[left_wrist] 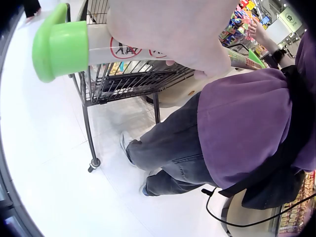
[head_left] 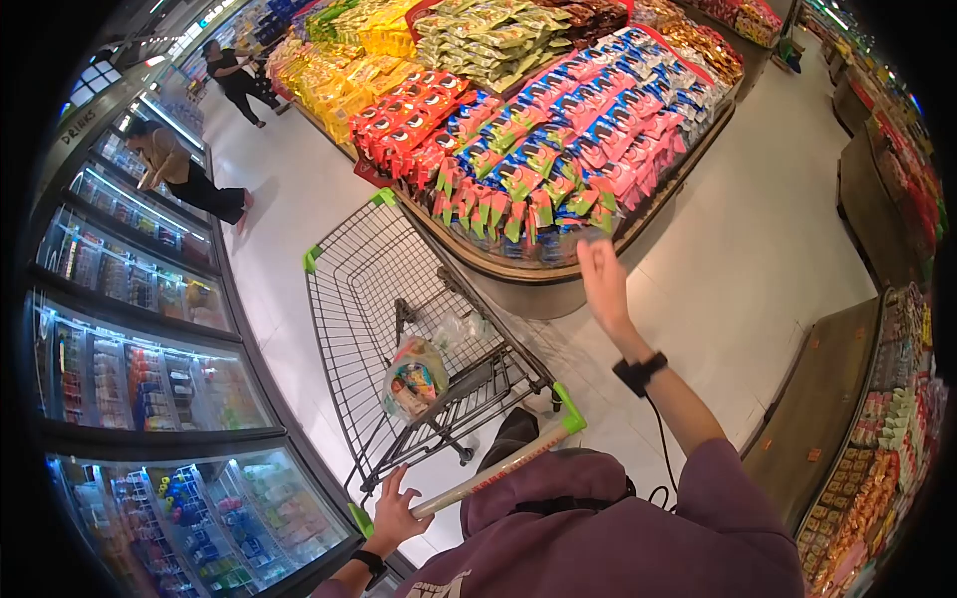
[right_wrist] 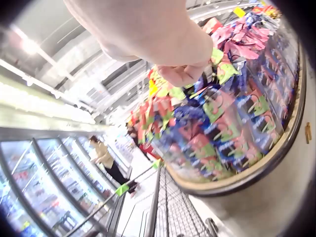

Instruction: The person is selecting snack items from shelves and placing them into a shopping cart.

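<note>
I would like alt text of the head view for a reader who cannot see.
A person's right hand is held beside pink, blue and green plastic packets heaped on a rounded display stand. Their left hand rests on the pale bar handle of a green-cornered, dark wire shopping trolley. Lit glass-door fridges stand on the left.

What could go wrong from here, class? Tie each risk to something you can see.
The packets are piled up to the edge of the display stand, so the right hand might knock some down. The cart stands close beside that stand; with only the left hand on its handle, it could swing into it. The cable dangling from the right wristband may snag.
</note>
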### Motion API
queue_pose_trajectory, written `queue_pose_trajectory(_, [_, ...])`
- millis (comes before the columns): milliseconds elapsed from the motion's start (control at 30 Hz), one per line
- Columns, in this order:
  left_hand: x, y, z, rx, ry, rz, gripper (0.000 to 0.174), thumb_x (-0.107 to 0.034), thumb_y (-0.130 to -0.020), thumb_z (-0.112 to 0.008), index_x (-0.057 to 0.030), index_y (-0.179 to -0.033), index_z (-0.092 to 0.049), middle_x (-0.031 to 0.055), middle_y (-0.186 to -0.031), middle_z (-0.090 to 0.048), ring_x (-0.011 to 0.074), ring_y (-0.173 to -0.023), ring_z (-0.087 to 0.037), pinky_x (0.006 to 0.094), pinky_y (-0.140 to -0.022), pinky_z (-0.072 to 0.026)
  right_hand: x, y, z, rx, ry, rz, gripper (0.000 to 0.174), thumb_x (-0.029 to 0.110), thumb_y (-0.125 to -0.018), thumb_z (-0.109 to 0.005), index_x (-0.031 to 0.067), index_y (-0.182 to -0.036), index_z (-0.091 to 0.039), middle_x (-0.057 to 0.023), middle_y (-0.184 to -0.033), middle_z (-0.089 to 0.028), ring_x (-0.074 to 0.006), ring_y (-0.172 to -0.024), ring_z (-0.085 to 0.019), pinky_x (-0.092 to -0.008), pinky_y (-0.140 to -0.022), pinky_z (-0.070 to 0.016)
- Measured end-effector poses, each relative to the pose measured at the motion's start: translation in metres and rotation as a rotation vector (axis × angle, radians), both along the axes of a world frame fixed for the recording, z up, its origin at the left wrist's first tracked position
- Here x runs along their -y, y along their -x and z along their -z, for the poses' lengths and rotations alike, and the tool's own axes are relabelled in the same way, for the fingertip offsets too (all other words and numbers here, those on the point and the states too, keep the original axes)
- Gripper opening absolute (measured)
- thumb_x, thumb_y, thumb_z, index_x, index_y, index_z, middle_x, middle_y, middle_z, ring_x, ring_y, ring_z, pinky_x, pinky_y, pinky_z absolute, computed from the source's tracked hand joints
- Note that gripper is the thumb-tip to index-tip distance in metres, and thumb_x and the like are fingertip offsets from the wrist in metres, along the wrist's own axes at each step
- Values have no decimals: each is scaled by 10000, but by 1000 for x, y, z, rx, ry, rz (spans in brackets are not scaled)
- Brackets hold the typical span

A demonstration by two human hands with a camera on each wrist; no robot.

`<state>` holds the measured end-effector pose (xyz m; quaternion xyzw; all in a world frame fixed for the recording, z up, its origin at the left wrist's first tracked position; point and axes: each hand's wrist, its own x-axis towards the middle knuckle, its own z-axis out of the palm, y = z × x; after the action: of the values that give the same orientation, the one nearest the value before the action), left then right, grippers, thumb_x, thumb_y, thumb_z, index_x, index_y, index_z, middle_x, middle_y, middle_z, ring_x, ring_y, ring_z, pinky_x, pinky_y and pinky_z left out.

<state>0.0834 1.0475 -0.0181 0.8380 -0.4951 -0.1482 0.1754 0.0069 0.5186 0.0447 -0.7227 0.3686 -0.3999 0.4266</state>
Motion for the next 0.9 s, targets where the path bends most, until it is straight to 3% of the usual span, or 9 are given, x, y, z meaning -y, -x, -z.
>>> queue_pose_trajectory(33, [0, -1, 1, -25, 11, -15, 359, -251, -581, -828, -46, -830, -672, 227, -1455, -451, 447, -1313, -459, 462, -959, -535, -41, 18, -15, 24, -59, -179, 348, 330, -978, -648, 28, -840, -545, -47, -585, -510, -151, -551, -473, -343, -552, -402])
queue_pose_trajectory(67, [0, -2, 2, -2, 18, -4, 356, -257, -576, -834, -51, -816, -671, 225, -1459, -451, 434, -1329, -456, 460, -968, -534, -67, 38, -14, -240, -61, -339, 287, 281, -940, -695, 38, -843, -579, -59, -648, -563, -168, -578, -521, -341, -565, -424])
queue_pose_trajectory(133, [-1, -4, 5, -30, 23, -23, 351, -260, -576, -836, -55, -808, -672, 222, -1464, -449, 425, -1338, -454, 457, -966, -539, -104, 69, -2, -248, 462, -735, 252, 281, -877, -745, 63, -865, -619, -64, -842, -633, -240, -837, -600, -344, -735, -481])
queue_pose_trajectory(200, [-4, -3, 8, -66, 16, -52, 341, -264, -578, -839, -67, -804, -677, 213, -1469, -450, 413, -1348, -452, 445, -954, -550, -131, 81, 5, -250, 663, -965, 253, 292, -869, -747, 72, -833, -629, -54, -820, -619, -233, -880, -589, -342, -785, -474])
queue_pose_trajectory(300, [-8, -12, -3, -43, 33, 11, 335, -263, -585, -840, -73, -810, -679, 208, -1471, -451, 414, -1349, -450, 441, -932, -562, -140, 87, 39, -311, 844, -1102, 237, 275, -877, -734, 88, -777, -626, -50, -802, -602, -213, -881, -580, -328, -788, -469])
queue_pose_trajectory(333, [-8, -17, -8, -63, 40, 7, 333, -252, -588, -843, -72, -816, -679, 207, -1473, -450, 416, -1347, -452, 441, -906, -574, -144, 78, 31, -204, 831, -1004, 245, 256, -877, -729, 110, -725, -604, -36, -731, -569, -190, -786, -577, -318, -741, -461])
queue_pose_trajectory(533, [-36, -52, -2, -74, 7, 36, 341, -236, -586, -837, -57, -834, -687, 208, -1473, -447, 412, -1364, -429, 443, -883, -581, -174, 66, 48, -343, 794, -1083, 314, 317, -898, -711, 135, -700, -548, 10, -597, -505, -152, -556, -532, -300, -588, -403])
queue_pose_trajectory(733, [-51, -61, -2, -134, -54, 38, 371, -254, -597, -825, -43, -851, -657, 217, -1474, -420, 435, -1375, -399, 477, -1002, -525, -190, 60, 41, -361, 794, -1132, 369, 418, -870, -740, 139, -723, -549, 5, -573, -501, -168, -519, -520, -292, -543, -399])
queue_pose_trajectory(900, [-58, -52, 1, -90, -38, 63, 367, -258, -607, -815, -37, -855, -657, 224, -1488, -406, 433, -1390, -380, 480, -1003, -521, -197, 70, 43, -380, 789, -1123, 413, 477, -865, -724, 126, -734, -549, -6, -559, -496, -173, -517, -517, -299, -555, -395])
